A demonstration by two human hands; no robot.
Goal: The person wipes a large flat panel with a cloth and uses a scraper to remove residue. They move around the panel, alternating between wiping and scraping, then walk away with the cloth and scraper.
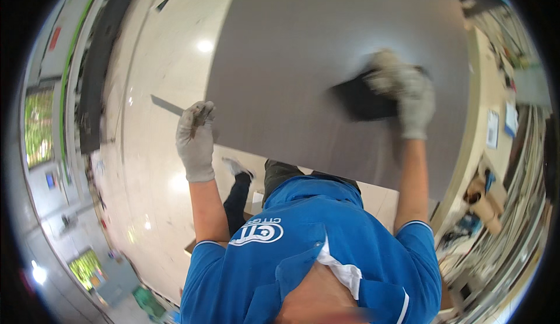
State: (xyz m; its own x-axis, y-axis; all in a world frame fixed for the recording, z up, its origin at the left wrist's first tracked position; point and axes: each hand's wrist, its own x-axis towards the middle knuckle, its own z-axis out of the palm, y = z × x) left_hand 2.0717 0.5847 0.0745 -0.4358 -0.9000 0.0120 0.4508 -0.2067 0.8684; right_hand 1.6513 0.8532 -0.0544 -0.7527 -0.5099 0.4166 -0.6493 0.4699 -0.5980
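A large grey-brown panel (274, 90) lies flat in front of me, its near left corner beside my left hand. My right hand (415, 99), in a pale work glove, grips a black cloth (364, 97) against the panel's surface; glove and cloth are smeared by motion. My left hand (196, 137), gloved too, is raised at the panel's left edge with its fingers curled. From it a thin, flat grey strip like a blade (167, 104) points out to the left. Its held end is hidden by the glove.
Along the right runs a pale ledge (475, 108) with papers on it. Beyond are long stacked strips (519, 207) and brown rolls (487, 207). Pale glossy floor (157, 166) stretches along the left, with a dark scrap (163, 4) on it. A foot in a light shoe (236, 166) shows below the panel.
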